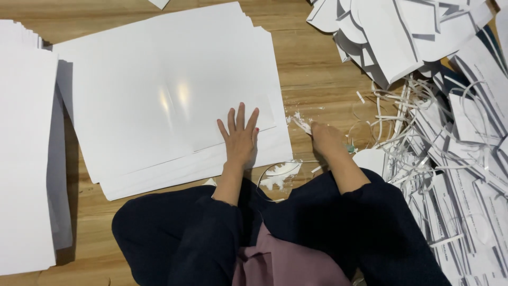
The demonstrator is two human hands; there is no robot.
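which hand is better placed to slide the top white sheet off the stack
Left, probably. The left hand lies flat, fingers spread, on the stack of white sheets. The right hand is off it on the wooden floor, closed around a small tool.

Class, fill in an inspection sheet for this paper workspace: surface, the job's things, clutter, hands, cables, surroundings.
Surface: wooden floor, with white smears near the right hand.
Job's things: fanned stack of glossy white sheets; a small brush-like tool with white paste, too small to tell for sure.
Clutter: paper strips and a heap of cut white pieces to the right.
Hands: left hand flat, fingers spread, on the sheets; right hand closed around the tool.
Cables: nothing seen.
Surroundings: another white stack at far left; a clear dish with white paste by the knees.
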